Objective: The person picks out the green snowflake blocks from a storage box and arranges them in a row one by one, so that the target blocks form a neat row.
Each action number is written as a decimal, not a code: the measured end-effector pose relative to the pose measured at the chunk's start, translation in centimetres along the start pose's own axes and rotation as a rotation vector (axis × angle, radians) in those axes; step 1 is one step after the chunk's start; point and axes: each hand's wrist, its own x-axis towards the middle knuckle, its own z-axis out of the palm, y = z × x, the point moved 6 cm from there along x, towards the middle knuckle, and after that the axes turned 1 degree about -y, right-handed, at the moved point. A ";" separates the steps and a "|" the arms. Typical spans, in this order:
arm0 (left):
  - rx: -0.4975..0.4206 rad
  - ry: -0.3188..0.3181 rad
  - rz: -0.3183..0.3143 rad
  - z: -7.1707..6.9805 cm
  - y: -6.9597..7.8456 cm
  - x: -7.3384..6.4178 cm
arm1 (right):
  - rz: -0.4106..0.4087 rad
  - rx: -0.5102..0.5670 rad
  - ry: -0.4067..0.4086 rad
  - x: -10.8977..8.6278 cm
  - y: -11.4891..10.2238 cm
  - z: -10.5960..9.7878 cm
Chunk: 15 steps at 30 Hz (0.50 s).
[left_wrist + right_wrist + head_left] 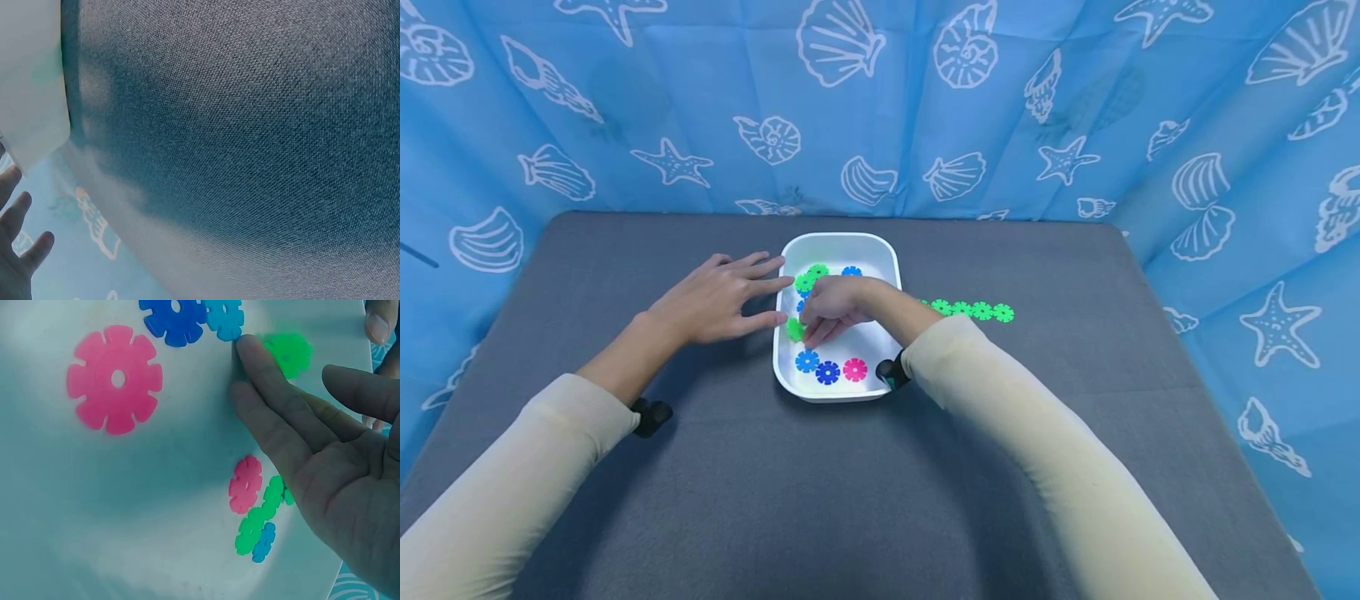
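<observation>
On the tabletop [715, 483] a white tray [867, 343] sits mid-frame, the left hand [722, 297] spread wide by it, maybe to keep it still, and the right hand [837, 305], fingers straight, by a green disc [794, 330] left of center.

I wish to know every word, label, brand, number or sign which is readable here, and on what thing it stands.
None can be read.
Discs, tray and table: no writing visible.
Curtain: only white shell and starfish drawings.
Black wrist devices: too small to tell.
</observation>
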 end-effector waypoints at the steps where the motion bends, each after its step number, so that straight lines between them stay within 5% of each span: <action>1: 0.001 -0.001 0.000 0.0 0.0 0.0 | 0.001 0.004 -0.001 0.0 0.0 0.0; 15: 0.003 0.003 0.000 0.0 0.0 0.1 | -0.046 0.044 -0.031 0.2 -0.4 0.7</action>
